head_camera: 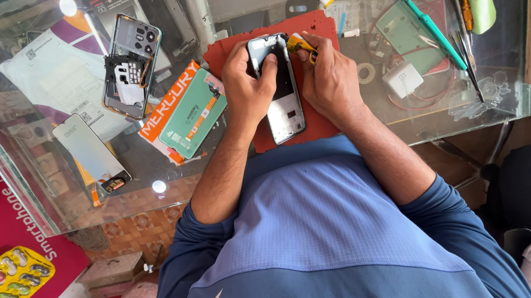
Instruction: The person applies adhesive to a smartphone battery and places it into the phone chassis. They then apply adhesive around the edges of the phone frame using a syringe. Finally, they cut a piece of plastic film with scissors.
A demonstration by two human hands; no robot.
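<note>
On the red mat (304, 116), the left hand (248, 89) grips the opened phone (280, 93) while the right hand (333, 76) pinches a yellow tool (301, 44).

The person is wearing a blue long-sleeved sports top (348, 249) in two tones: a lighter, finely textured blue panel is running across the chest, and darker blue is covering the shoulders and sleeves. Both sleeves are sitting pushed up above that chest panel, leaving the forearms bare. A small white emblem is showing below the panel, near the hem. Both hands, left (247, 88) and right (333, 79), are bare, without rings or a watch.
</note>
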